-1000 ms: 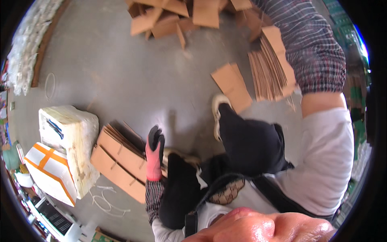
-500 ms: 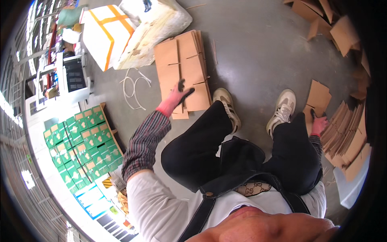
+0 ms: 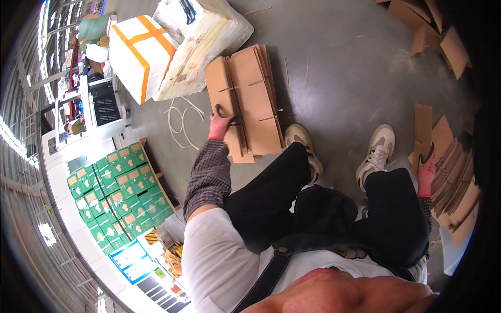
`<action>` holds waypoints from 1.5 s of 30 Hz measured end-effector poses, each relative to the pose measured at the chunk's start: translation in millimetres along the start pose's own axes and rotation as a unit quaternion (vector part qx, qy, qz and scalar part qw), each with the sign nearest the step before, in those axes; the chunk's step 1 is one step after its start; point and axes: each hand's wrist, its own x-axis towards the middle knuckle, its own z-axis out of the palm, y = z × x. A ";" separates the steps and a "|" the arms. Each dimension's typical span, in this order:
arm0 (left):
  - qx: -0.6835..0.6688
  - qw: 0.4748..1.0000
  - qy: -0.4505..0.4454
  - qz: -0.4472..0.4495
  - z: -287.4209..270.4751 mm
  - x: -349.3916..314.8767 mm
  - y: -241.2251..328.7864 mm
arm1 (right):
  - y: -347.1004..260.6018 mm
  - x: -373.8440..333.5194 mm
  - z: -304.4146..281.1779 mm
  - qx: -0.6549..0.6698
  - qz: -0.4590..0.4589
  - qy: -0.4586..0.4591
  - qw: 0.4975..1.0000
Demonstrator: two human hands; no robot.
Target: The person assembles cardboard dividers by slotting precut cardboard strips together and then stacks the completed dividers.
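Grey concrete floor (image 3: pixel 334 68), w/ green cartons (image 3: pixel 130 182) stacked at left and a white box w/ orange tape (image 3: pixel 138 49) near a wrapped white bundle (image 3: pixel 209 31). Left hand (image 3: pixel 220 122), pink glove, is closed on the edge of the flat cardboard stack (image 3: pixel 250 99) on the floor before the shoes. Right hand (image 3: pixel 427 168) rests on another cardboard pile (image 3: pixel 454 177) at right; grip there I cannot tell.

Grey concrete floor (image 3: pixel 339 62), kinda scuffed, with bits of straw-like debris scattered on it. Off to the left there's a white cabinet-type unit (image 3: pixel 104 107) against the wall, and a pallet of stacked green boxes (image 3: pixel 125 193) beside it. Metal shelving (image 3: pixel 31 78) runs along the far left edge. Bright strip lights (image 3: pixel 10 141) glare off that side.
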 end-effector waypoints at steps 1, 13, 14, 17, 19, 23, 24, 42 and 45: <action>-0.143 0.988 -0.049 0.000 -16.4 6.3 -8.3 | 2.7 -1.4 3.6 0.008 0.019 -0.032 0.999; -0.025 0.999 0.000 -0.046 16.4 -2.9 -1.2 | 24.8 8.1 32.0 0.056 0.074 -0.006 0.996; 0.013 0.997 -0.005 -0.076 24.4 -4.0 0.0 | 23.7 8.1 30.8 0.065 0.075 -0.013 0.995; 0.017 0.994 0.028 -0.102 32.7 -2.1 27.8 | 28.7 5.6 29.0 0.094 0.064 -0.003 0.994; 0.050 0.991 0.045 -0.112 36.9 1.0 31.9 | 35.3 5.2 27.3 0.119 0.024 0.047 0.992; -0.221 0.974 0.041 -0.015 7.3 11.8 -14.6 | 22.3 2.2 24.1 0.098 0.032 0.009 0.995; -0.321 0.947 0.003 0.020 -5.0 4.6 -9.6 | 21.5 3.0 19.4 0.100 0.029 0.005 0.995; -0.201 0.885 -0.191 0.374 264.7 -149.8 278.0 | -93.4 41.1 -46.7 0.068 -0.041 0.125 0.989; -0.080 0.895 -0.021 0.439 202.3 -180.1 328.5 | -119.7 52.0 -37.9 0.029 -0.103 0.009 0.994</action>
